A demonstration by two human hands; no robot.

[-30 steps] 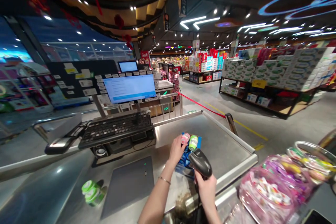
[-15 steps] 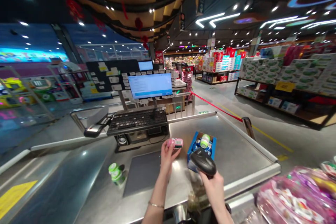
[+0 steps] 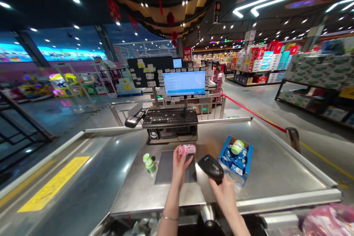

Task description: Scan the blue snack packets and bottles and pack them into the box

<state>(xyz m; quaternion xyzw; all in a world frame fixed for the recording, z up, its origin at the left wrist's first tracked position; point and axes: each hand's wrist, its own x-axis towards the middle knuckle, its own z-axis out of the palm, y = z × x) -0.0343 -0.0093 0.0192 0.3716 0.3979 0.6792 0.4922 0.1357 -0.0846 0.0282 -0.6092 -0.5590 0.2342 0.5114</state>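
Note:
My left hand (image 3: 180, 167) is closed round a small pink bottle (image 3: 188, 149), held on its side above the grey pad (image 3: 163, 171) with a barcode label facing right. In my right hand (image 3: 224, 188) is a black handheld barcode scanner (image 3: 211, 167), its head pointing left toward the bottle. To the right of the scanner stands a blue open box (image 3: 250, 155) with blue-wrapped packets inside and a green-and-white bottle (image 3: 237, 147) lying on top. Two green bottles (image 3: 149, 164) are on the metal counter left of the pad.
A keyboard (image 3: 170, 116) sits on a raised stand behind the pad, below a lit monitor (image 3: 184, 83). A card terminal (image 3: 135, 117) is left of it. The steel counter (image 3: 287, 166) has a raised rim. At lower right lies a pink plastic-wrapped bundle (image 3: 329, 221).
The view has turned left, so the counter items appear farther right. The scanner is now nearer the pink bottle and apart from the blue box, which it overlapped before. Both hands keep their holds.

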